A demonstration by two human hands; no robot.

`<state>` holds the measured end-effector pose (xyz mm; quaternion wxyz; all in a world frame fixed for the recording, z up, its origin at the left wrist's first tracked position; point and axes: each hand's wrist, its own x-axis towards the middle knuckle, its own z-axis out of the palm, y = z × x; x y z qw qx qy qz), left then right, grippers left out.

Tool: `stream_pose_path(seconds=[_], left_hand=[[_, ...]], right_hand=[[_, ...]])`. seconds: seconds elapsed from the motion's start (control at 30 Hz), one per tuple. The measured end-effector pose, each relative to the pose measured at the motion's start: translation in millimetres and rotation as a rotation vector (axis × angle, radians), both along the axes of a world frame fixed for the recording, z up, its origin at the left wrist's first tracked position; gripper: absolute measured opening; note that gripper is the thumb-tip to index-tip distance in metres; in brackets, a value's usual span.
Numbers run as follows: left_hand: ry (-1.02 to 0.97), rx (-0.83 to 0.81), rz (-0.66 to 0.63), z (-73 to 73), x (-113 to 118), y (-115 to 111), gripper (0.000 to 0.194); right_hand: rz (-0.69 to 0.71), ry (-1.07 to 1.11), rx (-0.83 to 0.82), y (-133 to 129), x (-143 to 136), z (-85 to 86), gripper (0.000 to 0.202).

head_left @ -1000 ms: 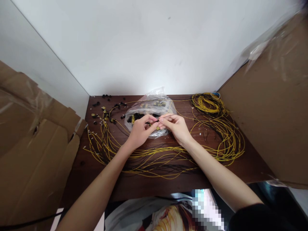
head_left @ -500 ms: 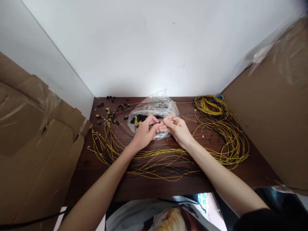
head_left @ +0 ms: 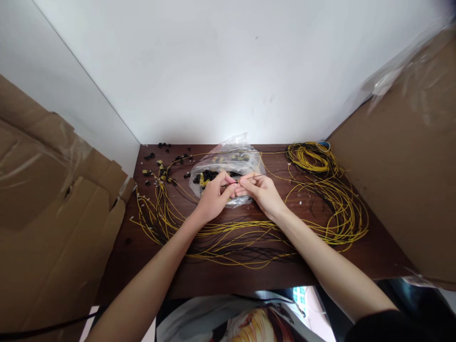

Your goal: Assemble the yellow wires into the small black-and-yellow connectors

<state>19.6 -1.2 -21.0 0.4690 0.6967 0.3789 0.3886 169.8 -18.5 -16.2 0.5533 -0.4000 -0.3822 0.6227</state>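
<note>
In the head view my left hand (head_left: pixel 216 195) and my right hand (head_left: pixel 259 192) meet fingertip to fingertip over a clear plastic bag (head_left: pixel 238 202). A thin dark wire (head_left: pixel 262 175) is pinched in my right fingers and runs off to the right. My left finger and thumb are pressed together on something small that I cannot make out. Black and yellow small parts (head_left: pixel 203 179) lie in the bag. Long yellow and black wires (head_left: pixel 231 228) stretch across the table in front of both hands, under my forearms.
Loose black parts (head_left: pixel 162 171) lie on the brown table (head_left: pixel 228 281) at the back left. A coil of yellow wire (head_left: pixel 309 159) sits at the back right. Cardboard (head_left: pixel 46 213) stands on the left, more cardboard (head_left: pixel 399 166) on the right, a white wall (head_left: pixel 221 71) behind.
My fingers have shifted very slightly at the point where they meet. Both hands otherwise keep their place over the bag.
</note>
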Motion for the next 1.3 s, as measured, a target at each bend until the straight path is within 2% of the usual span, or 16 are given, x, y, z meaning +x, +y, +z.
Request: stream_pose_path(seconds=[0.23,0.43,0.53,0.73,1.03,1.3], left_hand=[[0.009,-0.002,0.013,4.1,0.2,-1.1,0.012],[0.022,0.002,0.006,3.4,-0.2,-1.7,0.013],[0.128,0.094,0.024,3.8,-1.4,-2.0,0.012],[0.407,0.359,0.148,6.9,-4.6,-3.5,0.015],[0.419,0.524,0.165,8.3,-5.3,-2.8,0.016],[0.372,0.597,0.138,5.9,-7.5,2.0,0.024]], right_hand=[[-0.002,0.074,-0.049,-1.0,-0.8,2.7,0.034],[-0.044,0.007,0.006,-1.3,0.6,3.1,0.031],[-0.063,-0.055,0.037,-1.2,2.2,2.5,0.029],[-0.074,-0.103,0.017,-1.8,2.3,3.9,0.027],[-0.078,-0.068,0.008,-2.1,1.5,3.5,0.027],[-0.215,0.059,-0.003,0.1,3.4,6.2,0.026]])
